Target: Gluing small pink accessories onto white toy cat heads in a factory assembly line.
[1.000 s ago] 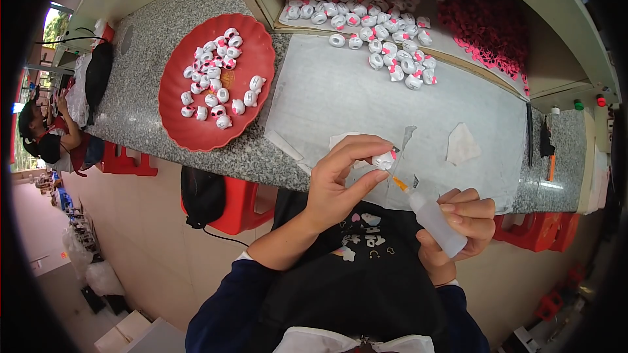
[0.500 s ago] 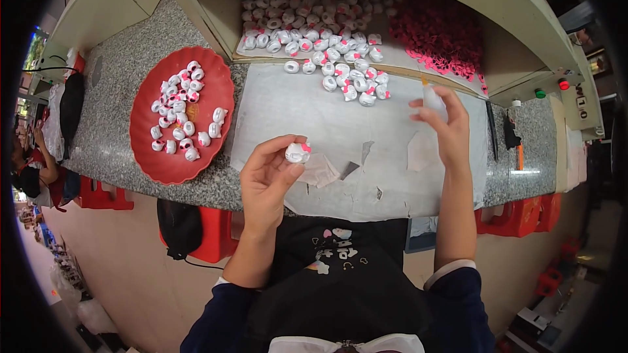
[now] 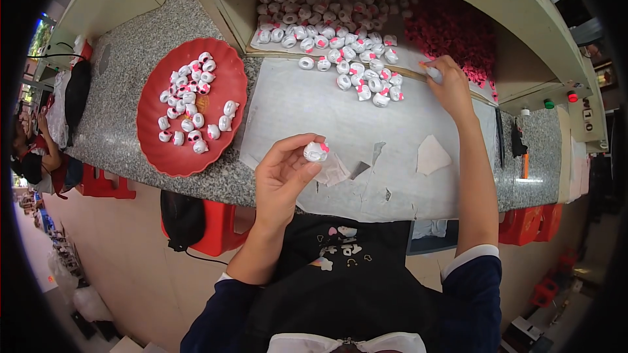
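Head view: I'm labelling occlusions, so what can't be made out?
In the head view:
- bottle: most of its body, covered by the right hand
- white piece in the left hand: far side, turned from the camera
- pink pieces: too small and shadowed to tell apart

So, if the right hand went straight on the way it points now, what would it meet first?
For the right hand, probably the pile of small pink pieces; depth is unclear, so the shelf's front edge may come first.
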The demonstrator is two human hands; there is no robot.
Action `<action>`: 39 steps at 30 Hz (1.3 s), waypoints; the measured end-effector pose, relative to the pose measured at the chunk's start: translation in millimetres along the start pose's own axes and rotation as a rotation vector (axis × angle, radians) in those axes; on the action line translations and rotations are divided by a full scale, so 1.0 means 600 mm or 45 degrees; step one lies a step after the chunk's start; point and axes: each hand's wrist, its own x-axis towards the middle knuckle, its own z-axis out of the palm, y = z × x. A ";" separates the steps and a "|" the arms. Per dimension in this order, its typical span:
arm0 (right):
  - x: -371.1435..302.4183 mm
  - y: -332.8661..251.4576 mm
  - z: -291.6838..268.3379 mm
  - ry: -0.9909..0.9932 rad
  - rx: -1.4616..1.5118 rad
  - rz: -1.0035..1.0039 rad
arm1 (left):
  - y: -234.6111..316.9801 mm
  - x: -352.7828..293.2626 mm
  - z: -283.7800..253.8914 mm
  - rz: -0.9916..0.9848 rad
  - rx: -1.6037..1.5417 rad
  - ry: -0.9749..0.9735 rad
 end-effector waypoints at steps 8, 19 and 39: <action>-0.058 -0.049 -0.021 0.198 0.297 0.175 | 0.000 -0.004 0.007 -0.023 -0.021 -0.010; -0.187 -0.290 -0.053 -0.045 1.981 0.722 | -0.011 -0.017 0.026 0.153 0.317 -0.225; -0.192 -0.292 -0.023 0.068 1.973 0.476 | -0.004 -0.030 0.034 0.061 0.111 -0.245</action>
